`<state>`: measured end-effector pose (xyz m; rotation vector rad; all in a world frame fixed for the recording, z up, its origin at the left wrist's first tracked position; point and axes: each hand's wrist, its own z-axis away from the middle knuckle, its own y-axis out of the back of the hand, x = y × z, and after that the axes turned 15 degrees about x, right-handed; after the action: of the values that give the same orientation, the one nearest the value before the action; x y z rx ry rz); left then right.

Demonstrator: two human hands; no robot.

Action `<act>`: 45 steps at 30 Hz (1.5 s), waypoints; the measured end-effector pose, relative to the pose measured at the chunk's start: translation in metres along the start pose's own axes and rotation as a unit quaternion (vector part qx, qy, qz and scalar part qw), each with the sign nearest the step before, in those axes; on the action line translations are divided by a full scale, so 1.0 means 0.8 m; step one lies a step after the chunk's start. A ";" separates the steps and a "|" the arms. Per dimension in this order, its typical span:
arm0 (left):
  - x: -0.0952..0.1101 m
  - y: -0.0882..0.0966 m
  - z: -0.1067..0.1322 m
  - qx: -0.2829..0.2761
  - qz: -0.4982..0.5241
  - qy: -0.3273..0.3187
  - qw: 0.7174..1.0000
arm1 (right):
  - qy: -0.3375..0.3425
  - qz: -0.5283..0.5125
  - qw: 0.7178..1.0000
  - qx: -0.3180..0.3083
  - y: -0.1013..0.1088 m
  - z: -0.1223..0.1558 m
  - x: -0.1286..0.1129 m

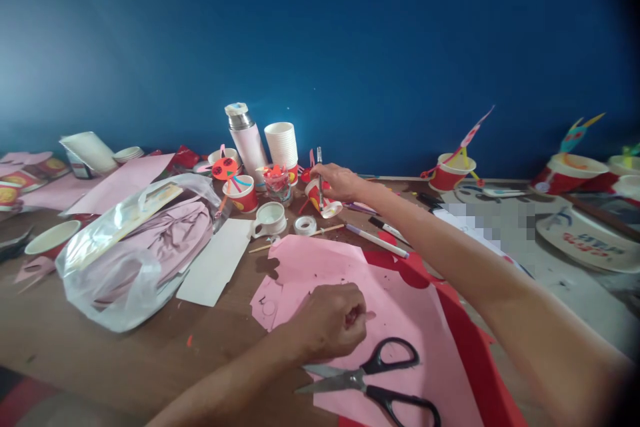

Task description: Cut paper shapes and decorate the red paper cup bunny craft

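On my feed, pink paper (pixel 400 293) covers the near table, with my left hand (pixel 330 320) fisted on it and scissors (pixel 373 377) just beside. Farther off, my right hand (pixel 343 181) clamps a pen (pixel 319 159) upright against a red cup (pixel 313 195).

Slim pen (pixel 319 170) stands upright; pink paper (pixel 400 307) lies flat.
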<state>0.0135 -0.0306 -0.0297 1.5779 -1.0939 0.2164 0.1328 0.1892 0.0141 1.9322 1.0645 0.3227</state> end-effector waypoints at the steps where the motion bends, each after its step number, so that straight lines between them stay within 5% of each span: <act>1: 0.000 0.000 0.000 -0.003 0.004 0.003 1.000 | 0.002 -0.006 1.000 0.009 0.001 0.004 0.000; 13: -0.001 0.001 -0.001 -0.004 0.031 -0.005 0.999 | 0.032 -0.041 0.992 0.112 0.037 0.067 -0.016; 19: 0.000 0.000 -0.001 -0.001 0.039 -0.012 0.999 | 0.020 -0.027 0.987 0.156 0.034 0.089 -0.016; 45: -0.005 -0.004 -0.002 0.004 0.024 -0.030 0.999 | 0.021 0.026 0.983 0.182 0.014 0.087 -0.022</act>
<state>0.0142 -0.0277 -0.0343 1.5751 -1.1806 0.2070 0.1692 0.1328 -0.0144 2.2898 1.1642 0.2065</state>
